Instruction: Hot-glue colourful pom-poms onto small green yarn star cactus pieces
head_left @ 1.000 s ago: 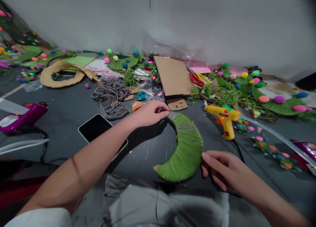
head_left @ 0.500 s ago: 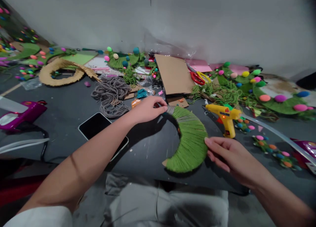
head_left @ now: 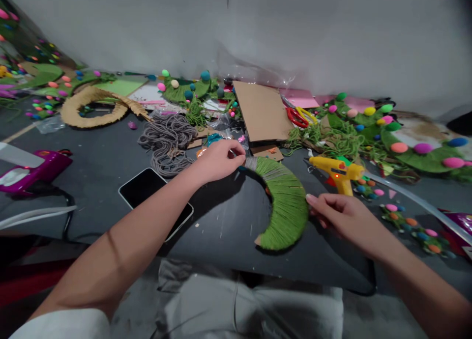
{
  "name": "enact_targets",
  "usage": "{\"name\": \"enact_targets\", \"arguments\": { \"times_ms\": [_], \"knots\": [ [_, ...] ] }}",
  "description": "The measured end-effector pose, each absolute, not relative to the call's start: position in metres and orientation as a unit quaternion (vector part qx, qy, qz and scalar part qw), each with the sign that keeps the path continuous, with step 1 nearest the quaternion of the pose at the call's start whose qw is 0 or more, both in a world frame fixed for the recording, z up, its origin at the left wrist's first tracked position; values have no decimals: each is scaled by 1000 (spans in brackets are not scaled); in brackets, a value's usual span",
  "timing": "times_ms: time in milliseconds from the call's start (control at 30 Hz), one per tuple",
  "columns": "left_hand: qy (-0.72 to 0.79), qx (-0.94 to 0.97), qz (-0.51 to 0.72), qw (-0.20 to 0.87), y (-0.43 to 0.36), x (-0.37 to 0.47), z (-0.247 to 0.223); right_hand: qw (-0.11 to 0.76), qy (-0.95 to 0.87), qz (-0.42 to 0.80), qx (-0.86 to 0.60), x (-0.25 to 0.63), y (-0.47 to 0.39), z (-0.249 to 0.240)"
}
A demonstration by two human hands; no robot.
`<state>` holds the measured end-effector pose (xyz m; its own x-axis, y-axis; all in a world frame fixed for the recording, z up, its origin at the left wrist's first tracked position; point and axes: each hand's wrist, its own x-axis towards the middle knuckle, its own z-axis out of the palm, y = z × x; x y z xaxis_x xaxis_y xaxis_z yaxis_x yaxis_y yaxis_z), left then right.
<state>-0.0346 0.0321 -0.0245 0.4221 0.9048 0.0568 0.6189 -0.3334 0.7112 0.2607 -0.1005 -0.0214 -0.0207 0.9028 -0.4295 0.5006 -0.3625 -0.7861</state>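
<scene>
A crescent wrapped in green yarn (head_left: pixel 287 206) hangs just over the dark table, with a grey-wrapped part near its upper end. My left hand (head_left: pixel 223 159) pinches that upper tip between thumb and fingers. At the crescent's outer right edge, my right hand (head_left: pixel 334 211) is closed, thumb against the yarn and the other fingers curled beneath. Behind my right hand lies a yellow glue gun (head_left: pixel 337 172) with a small red light. A bare cardboard tip shows at the crescent's lower end.
Left of centre lies a phone (head_left: pixel 143 186), with grey cord (head_left: pixel 167 137) behind it. A cardboard sheet (head_left: pixel 261 110) and red-handled scissors (head_left: pixel 296 117) lie at the back. A purple glue gun (head_left: pixel 47 172) is at left, a straw-coloured ring (head_left: pixel 73 108) behind it.
The crescent has turned slightly, its lower tip moving right and up. My left hand has shifted slightly left, and my right fingers have curled in more.
</scene>
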Motion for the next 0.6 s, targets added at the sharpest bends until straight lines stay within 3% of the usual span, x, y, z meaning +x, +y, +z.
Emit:
{"name": "enact_targets", "arguments": {
  "times_ms": [133,300,600],
  "knots": [
    [458,807,248,277,27,-34,-23,241,-585,397,-664,264,-113,-15],
    [306,887,233,257,17,-30,-22,293,-628,256,-674,268,-134,-19],
    [278,920,163,223,21,-29,-28,311,-644,165,-679,306,-180,-35]
  ]
}}
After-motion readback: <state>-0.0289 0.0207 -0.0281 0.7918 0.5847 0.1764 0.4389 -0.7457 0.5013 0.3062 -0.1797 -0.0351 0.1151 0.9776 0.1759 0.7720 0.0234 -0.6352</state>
